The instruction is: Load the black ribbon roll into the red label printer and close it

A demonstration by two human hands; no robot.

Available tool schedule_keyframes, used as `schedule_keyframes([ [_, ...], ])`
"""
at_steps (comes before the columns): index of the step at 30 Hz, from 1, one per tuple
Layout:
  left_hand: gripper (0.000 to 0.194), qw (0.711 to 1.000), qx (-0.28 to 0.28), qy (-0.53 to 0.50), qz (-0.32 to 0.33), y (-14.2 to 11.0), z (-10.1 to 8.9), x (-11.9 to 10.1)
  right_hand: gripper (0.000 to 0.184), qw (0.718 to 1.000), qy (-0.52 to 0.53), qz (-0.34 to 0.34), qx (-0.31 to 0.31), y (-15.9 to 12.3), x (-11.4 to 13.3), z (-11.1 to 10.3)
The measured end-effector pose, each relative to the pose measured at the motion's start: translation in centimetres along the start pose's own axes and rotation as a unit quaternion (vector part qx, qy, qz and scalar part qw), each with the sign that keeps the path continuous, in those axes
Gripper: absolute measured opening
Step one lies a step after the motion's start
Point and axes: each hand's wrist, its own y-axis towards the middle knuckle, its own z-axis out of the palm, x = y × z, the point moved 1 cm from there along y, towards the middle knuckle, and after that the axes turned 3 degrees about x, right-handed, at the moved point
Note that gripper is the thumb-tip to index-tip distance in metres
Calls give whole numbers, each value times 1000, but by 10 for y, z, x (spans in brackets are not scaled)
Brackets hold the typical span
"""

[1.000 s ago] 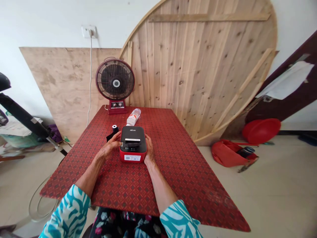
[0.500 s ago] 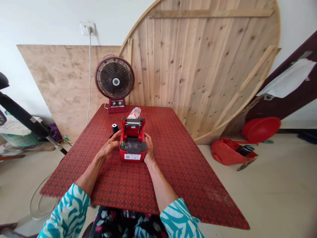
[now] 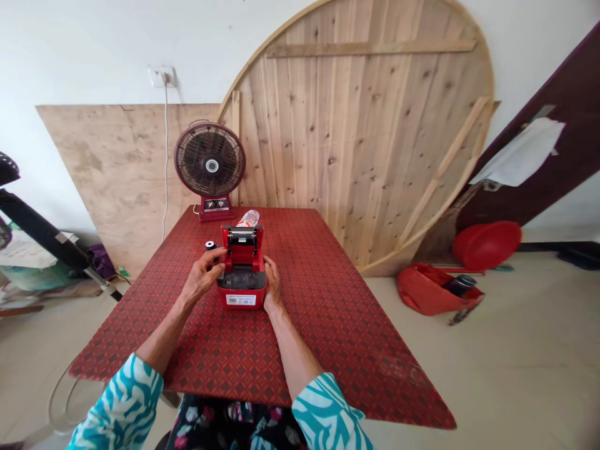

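We are facing a red patterned counter (image 3: 328, 350), and a red-and-black device (image 3: 242, 282) is standing on it, left of the middle, between our two hands. Its lid (image 3: 242, 250) is standing raised at the far side, and a white label (image 3: 240, 300) is facing us from its near side. We are setting our left hand (image 3: 206, 270) at the device's left edge, fingers bent; we are not managing to tell whether they are pinching anything. We are laying our right hand (image 3: 272, 284) along the right side, fingers loosely extended, touching without closing round it. Just beyond the left hand, a small dark roll (image 3: 210, 245) is showing its white end. Behind the lid, a clear bottle (image 3: 248, 219) is lying partly hidden, and a dark red fan (image 3: 210, 165) is standing at the far left. Beyond, a round wooden panel (image 3: 356, 137) is leaning against the wall.
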Motion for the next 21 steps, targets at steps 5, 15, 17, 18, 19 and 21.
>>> schedule_keyframes([
  [5, 37, 930, 194, 291, 109, 37, 21, -28, 49, 1000, 10, 10, 0, 3, -6, -3],
  [15, 27, 822, 363, 438, 17, 82, 42, -18, 50, 1000, -1, -13, -5, 4, -13, -5],
  [17, 24, 833, 365, 415, 24, 82, 41, -15, 52, 1000, 4, -7, -6, 4, -13, -4],
  [18, 23, 840, 362, 403, 27, 82, 40, -13, 53, 1000, 4, -4, -6, 3, -13, -4],
  [19, 23, 846, 359, 393, 30, 82, 40, -12, 53, 1000, 2, -1, -5, 3, -13, -3],
  [21, 22, 858, 351, 373, 34, 82, 38, -10, 54, 1000, -2, 1, -3, 3, -12, -3],
])
